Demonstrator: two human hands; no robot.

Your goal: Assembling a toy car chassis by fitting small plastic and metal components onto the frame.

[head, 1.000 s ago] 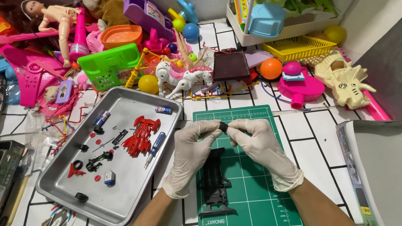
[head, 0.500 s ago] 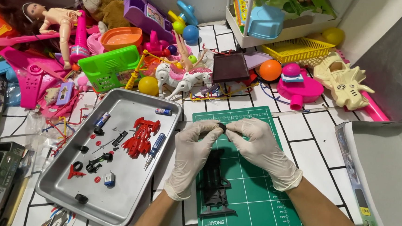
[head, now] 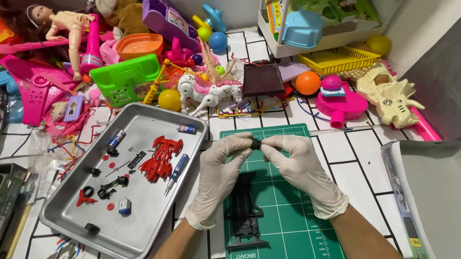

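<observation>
Nearest to you, on the green cutting mat (head: 299, 229), lies a black toy car chassis (head: 246, 216), flat and lengthwise, just below your left wrist. Above it, your two gloved hands meet over the mat's far half: your left hand (head: 220, 171) and your right hand (head: 303, 168) each pinch one small black wheel-like part (head: 256, 144) between thumb and fingers, so both sets of fingers are clenched on that piece, which hangs in the air clear of the mat. To the left, a metal tray (head: 144, 236) sits on the tiled bench (head: 357, 153), holding a red car body shell (head: 162, 157), a small screwdriver (head: 177, 168), little batteries and loose black and red bits. To the right stands an open white box (head: 440, 195). Farther off, a heap of toys crowds the bench: a white toy horse (head: 211, 93), a yellow ball (head: 169, 100), a green basket (head: 124, 77), a doll (head: 69, 26), an orange ball (head: 308, 82) and a cream dinosaur skull (head: 392, 97).
</observation>
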